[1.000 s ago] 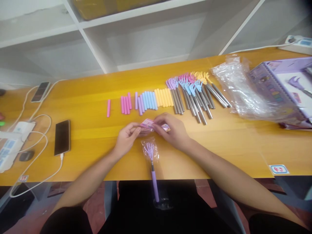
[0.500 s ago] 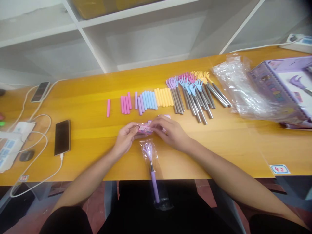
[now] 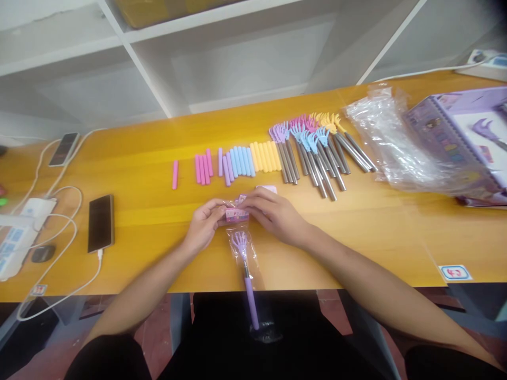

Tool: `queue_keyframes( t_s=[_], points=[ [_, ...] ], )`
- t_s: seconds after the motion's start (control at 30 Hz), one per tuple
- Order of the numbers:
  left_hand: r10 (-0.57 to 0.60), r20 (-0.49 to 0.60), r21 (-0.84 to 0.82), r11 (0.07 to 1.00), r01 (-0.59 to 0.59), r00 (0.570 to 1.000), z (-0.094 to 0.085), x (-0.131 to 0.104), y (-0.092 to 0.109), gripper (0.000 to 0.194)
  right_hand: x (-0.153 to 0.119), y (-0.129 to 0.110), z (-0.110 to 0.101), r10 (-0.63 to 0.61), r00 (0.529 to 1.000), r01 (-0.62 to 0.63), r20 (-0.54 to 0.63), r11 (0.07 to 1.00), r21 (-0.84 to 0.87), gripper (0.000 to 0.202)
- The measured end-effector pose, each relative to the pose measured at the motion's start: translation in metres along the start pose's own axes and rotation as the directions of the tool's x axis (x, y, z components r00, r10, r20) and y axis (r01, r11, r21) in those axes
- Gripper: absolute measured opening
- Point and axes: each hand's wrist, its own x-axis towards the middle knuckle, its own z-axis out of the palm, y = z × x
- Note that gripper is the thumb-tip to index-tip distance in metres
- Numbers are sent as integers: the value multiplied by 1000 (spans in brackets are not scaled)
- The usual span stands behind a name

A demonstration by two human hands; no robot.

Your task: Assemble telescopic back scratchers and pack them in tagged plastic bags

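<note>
My left hand (image 3: 205, 226) pinches the left end of a small pink printed card (image 3: 236, 215). On the card's right end, the fingers of my right hand (image 3: 275, 215) are closed. Clear film shows around the card, at the top of a plastic bag. Inside this bag, below my hands, lies a back scratcher with a purple claw (image 3: 240, 240) and a purple handle (image 3: 251, 303) that reaches past the table's front edge. Another pink card (image 3: 269, 188) is partly hidden behind my right hand.
Pink, purple, blue and yellow tubes (image 3: 240, 161) lie in a row behind my hands. Metal-stemmed claws (image 3: 312, 153), clear bags (image 3: 392, 142) and a purple box (image 3: 447, 142) are to the right. A phone (image 3: 101, 224), cables and a power strip (image 3: 24, 232) lie left.
The printed card between my hands has tilted, so more of its face shows. Both hands have stayed nearly in place, still holding it.
</note>
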Motion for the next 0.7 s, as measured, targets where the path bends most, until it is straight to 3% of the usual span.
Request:
queue_keyframes(
  t_s=[0.7],
  points=[
    [-12,-7,-34,999,12,1000,4,-2,2,27,-2,-6,-5,10,999,-14,53,996,85,26]
  ],
)
